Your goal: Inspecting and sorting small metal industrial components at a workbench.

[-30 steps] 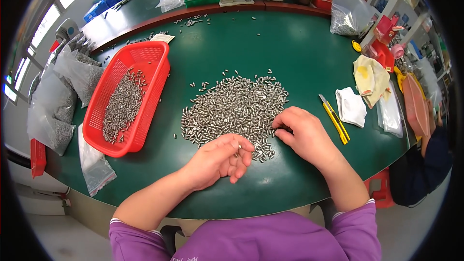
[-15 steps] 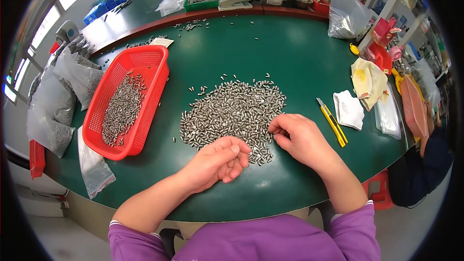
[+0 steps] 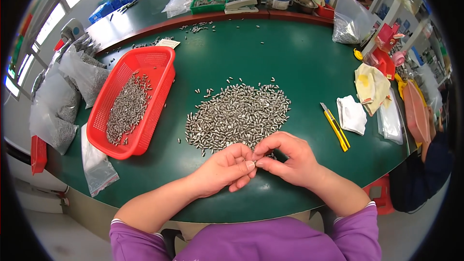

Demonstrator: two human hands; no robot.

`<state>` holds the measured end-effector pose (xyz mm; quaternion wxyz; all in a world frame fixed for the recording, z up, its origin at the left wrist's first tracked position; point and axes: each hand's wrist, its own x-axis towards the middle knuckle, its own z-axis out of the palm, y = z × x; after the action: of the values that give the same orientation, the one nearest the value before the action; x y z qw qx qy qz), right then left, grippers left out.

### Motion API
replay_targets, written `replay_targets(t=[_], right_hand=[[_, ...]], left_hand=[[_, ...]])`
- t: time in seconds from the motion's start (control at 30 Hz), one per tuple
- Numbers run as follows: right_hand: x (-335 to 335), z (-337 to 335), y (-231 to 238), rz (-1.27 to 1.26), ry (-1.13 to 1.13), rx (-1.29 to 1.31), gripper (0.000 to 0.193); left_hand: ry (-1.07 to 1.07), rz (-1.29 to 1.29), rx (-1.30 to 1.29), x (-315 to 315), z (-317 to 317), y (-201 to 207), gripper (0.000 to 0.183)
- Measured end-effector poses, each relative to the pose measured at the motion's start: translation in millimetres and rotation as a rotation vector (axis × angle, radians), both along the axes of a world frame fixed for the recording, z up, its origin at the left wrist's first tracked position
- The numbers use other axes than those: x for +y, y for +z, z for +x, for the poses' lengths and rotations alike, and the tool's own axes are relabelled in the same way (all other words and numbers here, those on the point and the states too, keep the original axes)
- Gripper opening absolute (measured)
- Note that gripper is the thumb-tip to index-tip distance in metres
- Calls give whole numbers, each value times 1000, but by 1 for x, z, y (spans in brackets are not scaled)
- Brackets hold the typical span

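A wide pile of small silvery metal pins (image 3: pixel 237 116) lies on the green table in front of me. At its near edge my two hands meet, fingertips touching. My right hand (image 3: pixel 292 162) pinches a tiny metal pin between thumb and forefinger; only a bit of it shows. My left hand (image 3: pixel 220 170) is closed, its thumb pressed against curled fingers; whatever it holds is hidden. To the left, a red plastic basket (image 3: pixel 166 75) holds more of these pins.
On the right lie a yellow utility knife (image 3: pixel 337 128), a white cloth (image 3: pixel 351 115) and a stained glove (image 3: pixel 371 87). Filled plastic bags (image 3: pixel 55 108) crowd the left edge. A green tray (image 3: pixel 209 5) stands at the back. A person's dark sleeve (image 3: pixel 420 179) shows at far right.
My right hand has moved left and nearer to me, from the pile's right edge to my left fingertips. The left hand has shifted slightly right. The whole view has shifted a little.
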<state>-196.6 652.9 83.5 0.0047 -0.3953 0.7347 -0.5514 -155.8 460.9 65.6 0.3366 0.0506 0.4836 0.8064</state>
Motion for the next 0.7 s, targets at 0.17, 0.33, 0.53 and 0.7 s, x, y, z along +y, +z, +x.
replay_targets(t=[0.17, 0.33, 0.53, 0.7], right_hand=[[2, -3, -3, 44, -43, 65, 20], [1, -4, -12, -22, -99, -84, 23], [-1, -3, -5, 85, -45, 182, 26], [6, -10, 4, 170, -204, 319, 28]], left_hand=[[2, 28, -46, -3, -2, 4, 13], [7, 72, -68, -4, -4, 1, 15], [-7, -27, -61, 0, -3, -2, 17], [12, 10, -73, -2, -4, -1, 17]])
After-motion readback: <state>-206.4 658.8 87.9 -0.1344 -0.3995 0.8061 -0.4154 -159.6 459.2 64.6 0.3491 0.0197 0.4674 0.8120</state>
